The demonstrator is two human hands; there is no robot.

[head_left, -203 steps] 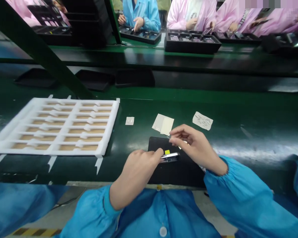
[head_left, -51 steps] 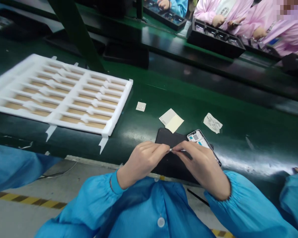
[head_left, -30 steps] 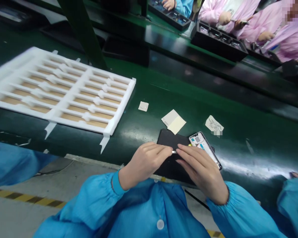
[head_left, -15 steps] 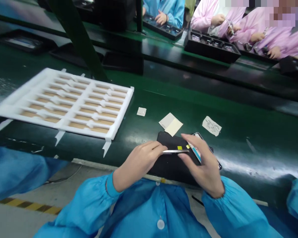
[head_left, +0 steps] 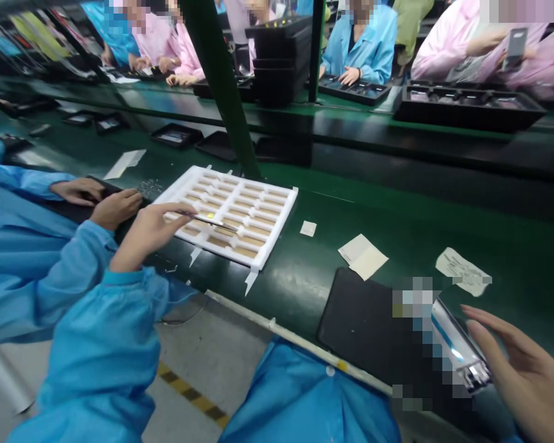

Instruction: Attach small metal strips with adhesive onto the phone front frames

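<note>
My left hand (head_left: 150, 231) is closed on slim metal tweezers (head_left: 224, 226), held over the white foam tray (head_left: 270, 257). A small yellow piece (head_left: 210, 216) shows by the tweezers; whether they grip it I cannot tell. My right hand (head_left: 519, 363), thumb and fingers stretched and apart, is beside a shiny phone-like device (head_left: 457, 335), perhaps touching its edge. Part of that device is masked by pixel blocks. Under it lies a black mat (head_left: 360, 320) at the bench's front edge.
On the green bench lie a small white square (head_left: 308, 229), a folded paper (head_left: 364, 255) and a crumpled marked paper (head_left: 461, 271). A co-worker's hands (head_left: 115, 206) are close to my left arm. A green post (head_left: 221, 86) rises behind the tray; black trays (head_left: 466, 111) stand across.
My left hand has moved left with the tweezers, from over the black mat to over the foam tray. My right hand has shifted right, beside the device. The view has swung left.
</note>
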